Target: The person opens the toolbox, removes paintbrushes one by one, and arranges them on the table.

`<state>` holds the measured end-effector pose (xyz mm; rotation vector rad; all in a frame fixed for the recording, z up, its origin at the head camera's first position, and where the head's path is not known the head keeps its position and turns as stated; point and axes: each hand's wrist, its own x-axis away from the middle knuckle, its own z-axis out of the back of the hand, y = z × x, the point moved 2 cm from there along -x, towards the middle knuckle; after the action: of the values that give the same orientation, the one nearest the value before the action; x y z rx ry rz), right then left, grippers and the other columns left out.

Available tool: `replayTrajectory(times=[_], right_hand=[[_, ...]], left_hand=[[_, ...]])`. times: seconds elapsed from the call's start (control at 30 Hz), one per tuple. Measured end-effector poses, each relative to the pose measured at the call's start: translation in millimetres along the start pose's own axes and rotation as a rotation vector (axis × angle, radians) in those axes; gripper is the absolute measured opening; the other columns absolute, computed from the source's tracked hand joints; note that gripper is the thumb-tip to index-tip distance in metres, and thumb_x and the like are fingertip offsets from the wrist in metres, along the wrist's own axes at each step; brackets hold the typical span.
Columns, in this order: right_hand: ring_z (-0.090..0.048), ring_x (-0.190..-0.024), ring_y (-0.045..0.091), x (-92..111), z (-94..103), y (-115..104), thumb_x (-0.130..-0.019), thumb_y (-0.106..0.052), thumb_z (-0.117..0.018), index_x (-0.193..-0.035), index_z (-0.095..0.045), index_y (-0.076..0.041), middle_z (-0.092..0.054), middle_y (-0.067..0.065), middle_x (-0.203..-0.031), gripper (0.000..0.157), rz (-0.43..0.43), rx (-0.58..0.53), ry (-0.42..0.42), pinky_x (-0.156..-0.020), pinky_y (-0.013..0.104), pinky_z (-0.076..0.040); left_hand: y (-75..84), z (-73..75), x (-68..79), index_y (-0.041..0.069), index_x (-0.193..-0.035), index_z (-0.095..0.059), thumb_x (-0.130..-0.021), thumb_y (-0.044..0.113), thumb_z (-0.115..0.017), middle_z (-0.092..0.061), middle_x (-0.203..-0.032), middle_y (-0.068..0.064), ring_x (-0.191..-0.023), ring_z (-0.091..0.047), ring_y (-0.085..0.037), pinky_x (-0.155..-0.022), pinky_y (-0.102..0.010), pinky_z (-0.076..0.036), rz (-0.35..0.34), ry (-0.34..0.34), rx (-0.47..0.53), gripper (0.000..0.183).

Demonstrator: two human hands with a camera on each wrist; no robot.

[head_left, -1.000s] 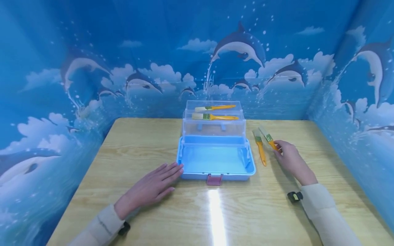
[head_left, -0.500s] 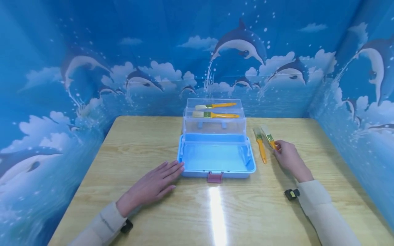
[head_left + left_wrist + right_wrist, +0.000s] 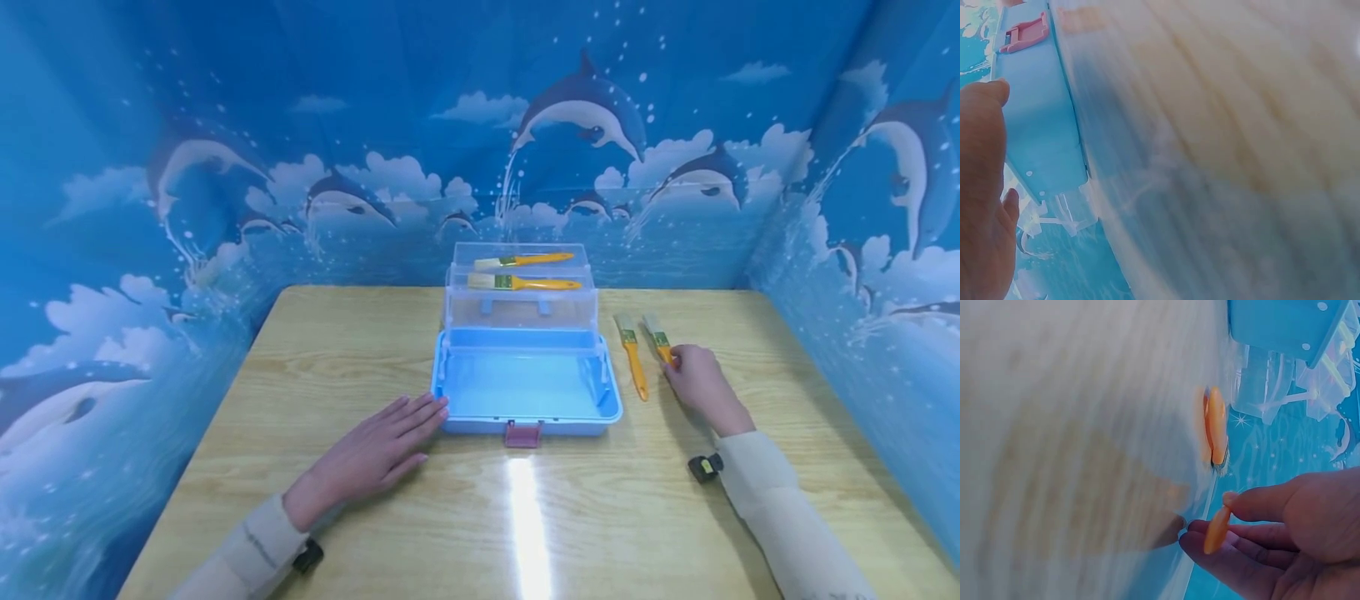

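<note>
Pinching, between thumb and curled fingertips of the right hand point(image 3: 701, 379), a flat paintbrush with orange handle, green-banded ferrule and pale bristles point(image 3: 660, 340) — aimed bristles-away, just beside a matching orange-handled paintbrush point(image 3: 635, 364), right of the open light-blue plastic box point(image 3: 525, 387). Laying the left hand point(image 3: 375, 450) straight-fingered, thumb apart, at the box's near left corner — gripping nothing.

Right hand point(image 3: 701, 387) hides handle end of held brush point(image 3: 659, 340) in head view; in right wrist view, brush's bristles hidden behind same hand. Left hand point(image 3: 375, 450) cut off by left edge in left wrist view; box point(image 3: 1044, 119) cut at top there. Tabletop point(image 3: 1241, 125) blurred in both wrist views. Left sleeve point(image 3: 243, 554) and right sleeve point(image 3: 787, 512) cut by head view's bottom edge.
</note>
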<state>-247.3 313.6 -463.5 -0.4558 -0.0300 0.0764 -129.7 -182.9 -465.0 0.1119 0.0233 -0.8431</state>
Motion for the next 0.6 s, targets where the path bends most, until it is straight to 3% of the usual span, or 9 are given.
replayTrajectory(times=[0.17,0.4,0.6], right_hand=[[-0.056,-0.066,0.024,-6,1.1,-3,-0.1,-0.005,-0.056,-0.123,-0.053,0.026,-0.064,0.03,-0.092,0.039,-0.064,0.004,-0.072,-0.054,0.032,-0.052],[-0.063,-0.082,0.032,-13,-0.7,-2,-0.1,-0.006,-0.055,-0.122,-0.055,0.024,-0.062,0.04,-0.112,0.037,-0.097,0.03,-0.093,-0.07,0.042,-0.059],[-0.061,-0.073,0.029,-17,-0.2,-2,-0.098,-0.005,-0.055,-0.117,-0.057,0.024,-0.065,0.035,-0.101,0.035,-0.092,0.042,-0.104,-0.062,0.037,-0.057]], left_hand=[[-0.5,0.0,0.2,0.019,-0.164,-0.015,-0.109,0.038,-0.044,-0.011,-0.171,0.004,-0.157,-0.015,-0.017,-0.129,-0.042,-0.016,-0.008,0.004,-0.003,0.065],[-1.5,-0.7,-0.3,0.019,-0.164,-0.015,-0.109,0.039,-0.043,-0.01,-0.171,0.005,-0.157,-0.015,-0.016,-0.129,-0.043,-0.017,-0.011,0.004,-0.004,0.065],[-2.3,-1.8,0.0,0.02,-0.164,-0.014,-0.109,0.039,-0.042,-0.01,-0.171,0.005,-0.157,-0.015,-0.016,-0.128,-0.042,-0.016,-0.014,0.009,-0.008,0.065]])
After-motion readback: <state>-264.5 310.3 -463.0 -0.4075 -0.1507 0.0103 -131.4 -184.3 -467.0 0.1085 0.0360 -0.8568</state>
